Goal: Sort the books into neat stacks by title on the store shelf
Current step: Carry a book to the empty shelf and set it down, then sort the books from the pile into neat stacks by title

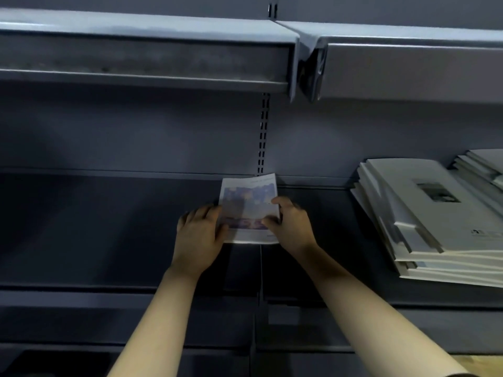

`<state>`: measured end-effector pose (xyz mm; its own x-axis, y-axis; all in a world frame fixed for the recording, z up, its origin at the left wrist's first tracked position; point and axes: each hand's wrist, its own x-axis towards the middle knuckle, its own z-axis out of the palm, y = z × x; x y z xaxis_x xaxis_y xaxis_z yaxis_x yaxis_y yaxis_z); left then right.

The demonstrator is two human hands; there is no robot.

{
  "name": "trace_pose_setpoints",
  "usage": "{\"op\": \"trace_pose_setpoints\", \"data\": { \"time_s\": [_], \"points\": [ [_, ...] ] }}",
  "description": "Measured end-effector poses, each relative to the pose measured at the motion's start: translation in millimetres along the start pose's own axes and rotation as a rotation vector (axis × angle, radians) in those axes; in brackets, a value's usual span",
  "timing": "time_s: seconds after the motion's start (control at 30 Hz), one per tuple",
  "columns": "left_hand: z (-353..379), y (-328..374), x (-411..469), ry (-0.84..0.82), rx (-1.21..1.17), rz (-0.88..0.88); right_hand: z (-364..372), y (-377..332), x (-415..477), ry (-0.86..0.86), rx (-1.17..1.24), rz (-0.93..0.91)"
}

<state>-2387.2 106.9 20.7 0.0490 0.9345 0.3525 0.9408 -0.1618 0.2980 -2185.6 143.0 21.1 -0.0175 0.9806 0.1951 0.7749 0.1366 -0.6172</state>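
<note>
A small book (249,202) with a bluish picture on its white cover lies flat on the dark grey shelf (109,227), near the middle seam. My left hand (200,235) grips its left edge, thumb on the cover. My right hand (290,221) grips its right edge, with the thumb and a finger curled over the cover. To the right sits a slanted, uneven stack of larger white books (424,213) with a small dark picture on the top cover. Behind that stack, at the far right, lies a further pile of white books (484,164).
An upper shelf (147,61) overhangs the work area, with a crumpled plastic strip (313,69) at its joint. A slotted upright (263,134) runs down the back panel. The left half of the shelf is bare dark metal. A lower shelf edge (136,297) runs below my forearms.
</note>
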Motion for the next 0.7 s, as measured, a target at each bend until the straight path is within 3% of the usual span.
{"op": "trace_pose_setpoints", "data": {
  "time_s": [0.4,0.6,0.7],
  "points": [
    [-4.0,-4.1,-0.4,-0.009,-0.015,0.012,9.2,-6.3,-0.9,-0.010,-0.081,-0.060],
    [-2.1,-6.5,-2.1,-0.013,-0.026,0.001,4.3,-4.9,-2.3,0.026,-0.351,-0.139],
    [0.4,-5.8,-3.2,-0.014,-0.042,-0.006,1.5,-3.3,-4.7,0.000,-0.311,-0.154]
  ]
}}
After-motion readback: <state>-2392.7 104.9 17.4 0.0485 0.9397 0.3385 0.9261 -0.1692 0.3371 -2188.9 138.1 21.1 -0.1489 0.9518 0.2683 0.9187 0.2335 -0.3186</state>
